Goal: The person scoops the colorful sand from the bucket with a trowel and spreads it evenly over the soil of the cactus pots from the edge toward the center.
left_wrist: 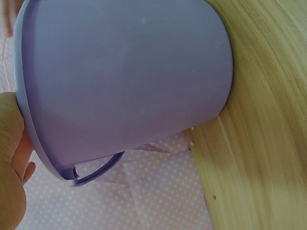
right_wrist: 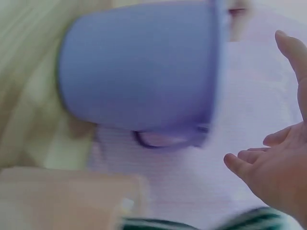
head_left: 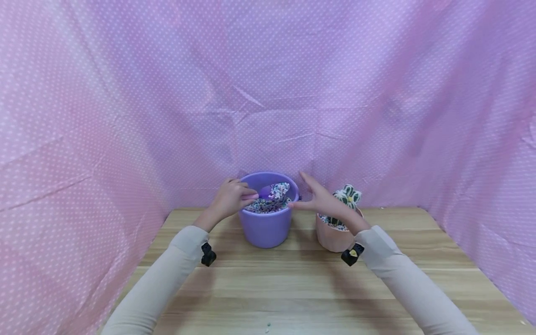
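In the head view my left hand (head_left: pixel 230 197) grips the pink handle of a small purple shovel (head_left: pixel 264 192) over the left rim of a purple bucket (head_left: pixel 266 231). Colourful little pebbles (head_left: pixel 279 190) are heaped on the shovel's blade. More small stones (head_left: pixel 264 206) lie inside the bucket below it. My right hand (head_left: pixel 324 201) is spread with thumb and fingers apart, beside the bucket's right rim and holding nothing. The right wrist view also has its fingers (right_wrist: pixel 288 48) extended. From the left wrist, the shovel is hidden behind the bucket wall.
A pinkish pot (head_left: pixel 331 237) with a knitted cactus (head_left: pixel 347 196) and pebbles stands right of the bucket, partly behind my right forearm. The bucket's handle (left_wrist: pixel 100 171) hangs at its back. A few loose pebbles (left_wrist: pixel 214 197) lie on the wooden table (head_left: pixel 268 288). Pink dotted cloth (head_left: pixel 268 93) surrounds it.
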`<state>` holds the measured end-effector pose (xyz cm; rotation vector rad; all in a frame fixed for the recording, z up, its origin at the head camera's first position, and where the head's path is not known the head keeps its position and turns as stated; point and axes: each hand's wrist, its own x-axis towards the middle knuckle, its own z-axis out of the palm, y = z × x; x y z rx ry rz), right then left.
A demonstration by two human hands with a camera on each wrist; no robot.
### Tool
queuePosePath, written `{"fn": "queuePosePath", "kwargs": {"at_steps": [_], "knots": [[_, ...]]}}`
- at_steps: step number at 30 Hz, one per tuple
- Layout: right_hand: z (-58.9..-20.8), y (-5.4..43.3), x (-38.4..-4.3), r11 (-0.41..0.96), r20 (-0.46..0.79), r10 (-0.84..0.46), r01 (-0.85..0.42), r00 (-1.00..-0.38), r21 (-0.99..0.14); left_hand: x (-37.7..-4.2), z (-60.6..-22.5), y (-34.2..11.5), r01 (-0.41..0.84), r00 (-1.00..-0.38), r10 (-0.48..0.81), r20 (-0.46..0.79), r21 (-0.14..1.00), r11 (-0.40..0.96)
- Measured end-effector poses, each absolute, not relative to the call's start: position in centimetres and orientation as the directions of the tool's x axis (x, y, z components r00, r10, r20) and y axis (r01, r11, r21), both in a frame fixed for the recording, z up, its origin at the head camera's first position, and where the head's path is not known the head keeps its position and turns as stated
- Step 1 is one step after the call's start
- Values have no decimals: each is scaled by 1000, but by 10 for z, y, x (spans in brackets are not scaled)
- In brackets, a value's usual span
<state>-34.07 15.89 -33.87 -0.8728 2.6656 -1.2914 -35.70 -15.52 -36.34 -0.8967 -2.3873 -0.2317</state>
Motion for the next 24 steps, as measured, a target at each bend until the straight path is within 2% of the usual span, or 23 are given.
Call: {"fn": "queuePosePath", "kwargs": {"at_steps": [8,13,18,24], "knots": [[-296,213,-320,485,331,-501,-576,-800,-658,-358,-364,-154,619,-660,530,533,-15,786],[-287,258,-310,520,338,-433,-538,-835,-664,-357,-365,-154,626,-649,539,537,-25,779],[-302,302,-311,550,292,-386,-473,-875,-689,-357,-363,-154,636,-638,548,540,-31,771],[-346,337,-328,550,198,-404,-410,-893,-728,-358,-361,-154,633,-661,539,522,2,774]]}}
